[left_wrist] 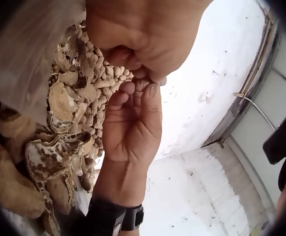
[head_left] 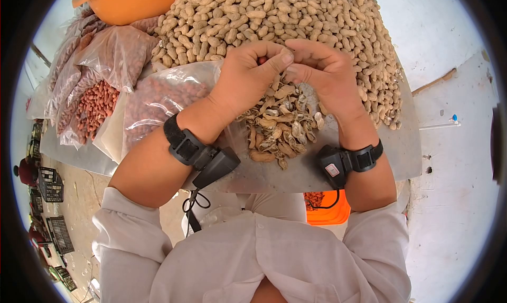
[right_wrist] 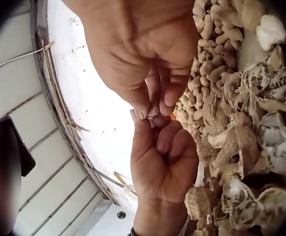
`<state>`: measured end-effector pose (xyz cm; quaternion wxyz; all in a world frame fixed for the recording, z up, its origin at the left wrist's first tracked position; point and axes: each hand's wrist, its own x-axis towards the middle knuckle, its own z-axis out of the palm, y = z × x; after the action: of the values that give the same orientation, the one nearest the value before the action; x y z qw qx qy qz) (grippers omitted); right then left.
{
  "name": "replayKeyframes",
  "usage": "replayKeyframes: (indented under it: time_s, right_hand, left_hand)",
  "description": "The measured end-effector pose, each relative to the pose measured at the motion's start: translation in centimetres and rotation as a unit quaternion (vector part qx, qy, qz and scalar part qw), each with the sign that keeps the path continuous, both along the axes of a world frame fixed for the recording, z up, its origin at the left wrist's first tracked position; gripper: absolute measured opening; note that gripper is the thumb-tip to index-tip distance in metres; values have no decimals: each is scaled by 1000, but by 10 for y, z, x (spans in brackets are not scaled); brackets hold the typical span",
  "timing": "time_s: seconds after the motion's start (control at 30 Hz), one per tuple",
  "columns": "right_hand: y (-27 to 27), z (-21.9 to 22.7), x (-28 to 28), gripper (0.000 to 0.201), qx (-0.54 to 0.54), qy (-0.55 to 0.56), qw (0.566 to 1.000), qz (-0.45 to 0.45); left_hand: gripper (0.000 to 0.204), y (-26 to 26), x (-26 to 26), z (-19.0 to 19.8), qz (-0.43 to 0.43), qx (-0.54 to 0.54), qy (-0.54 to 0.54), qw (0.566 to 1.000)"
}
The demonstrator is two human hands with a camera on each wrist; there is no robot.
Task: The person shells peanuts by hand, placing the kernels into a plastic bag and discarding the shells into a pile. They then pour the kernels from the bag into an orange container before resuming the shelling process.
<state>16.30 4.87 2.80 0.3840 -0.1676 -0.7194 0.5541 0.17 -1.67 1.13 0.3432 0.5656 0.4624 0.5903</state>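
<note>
My left hand (head_left: 248,73) and right hand (head_left: 330,76) meet fingertip to fingertip over the heap. Between them, thumbs and forefingers pinch a small peanut (right_wrist: 153,114), mostly hidden by the fingers. A reddish kernel (head_left: 262,60) shows in the curl of the left hand's fingers. Below the hands lies a pile of broken peanut shells (head_left: 285,121), split halves with pale insides. Behind them rises a large heap of whole peanuts (head_left: 274,18). In the left wrist view, the right hand (left_wrist: 133,128) faces the camera palm first, thumb against the left fingertips.
A clear plastic bag of red kernels (head_left: 166,94) lies left of the shells, with more bagged kernels (head_left: 97,107) beyond it. An orange basin (head_left: 134,5) stands at the back left. Under the metal table's edge (head_left: 296,182) sits an orange tub (head_left: 330,214) with red kernels inside.
</note>
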Motion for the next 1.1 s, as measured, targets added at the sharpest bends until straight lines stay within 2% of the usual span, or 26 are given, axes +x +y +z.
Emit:
replayKeyframes:
  time_s: [0.3,0.6,0.8,0.9,1.0,1.1]
  right_hand:
    - [-8,1,-4,30,-17,-28,999,-24]
    - [-14,0,-7,30,-15,-18,999,-39]
    - [-12,1,-7,35,-33,-8,999,-37]
    - [-3,-1,-4,41,-37,23,999,-15]
    - [0,2,0,44,-48,41,998,-2]
    - [-2,5,1,41,-72,27,997,22]
  left_hand:
    - [16,7,1,-13,-19,27,-50,998]
    - [13,4,-1,-8,-31,40,-37,998]
    - [17,5,-1,-9,-21,35,-46,998]
    - [21,2,2,-4,-68,-17,-115,991]
    - [24,0,5,-2,-76,-26,-125,989]
    - [24,-3,-2,3,-78,-20,-27,996]
